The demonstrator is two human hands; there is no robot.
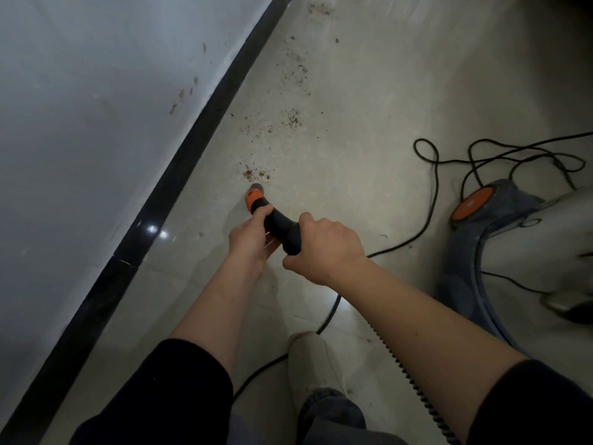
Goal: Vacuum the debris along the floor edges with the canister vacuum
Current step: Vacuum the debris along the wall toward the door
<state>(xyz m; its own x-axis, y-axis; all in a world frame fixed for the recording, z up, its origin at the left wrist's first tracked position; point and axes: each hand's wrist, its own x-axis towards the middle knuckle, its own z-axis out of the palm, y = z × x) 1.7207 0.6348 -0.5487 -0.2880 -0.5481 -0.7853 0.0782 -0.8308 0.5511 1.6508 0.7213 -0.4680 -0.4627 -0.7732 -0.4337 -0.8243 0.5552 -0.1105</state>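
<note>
Both grips clenched on vacuum wand (pixel 282 229): left grip (pixel 250 239) by orange nozzle (pixel 255 197), right grip (pixel 324 248) behind. Debris (pixel 256 174) just far of nozzle, beside baseboard (pixel 179 175). My worry: loose cord (pixel 430 200) snags foot (pixel 308 364), jerks nozzle.

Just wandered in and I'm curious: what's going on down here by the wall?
A person is vacuuming beside the black baseboard. The left-hand grip holds the handle near its orange nozzle, and the right-hand grip holds it further back. The nozzle sits just short of a brown debris patch; more crumbs lie ahead. The canister vacuum stands to the right, its cord looped on the floor.
</note>
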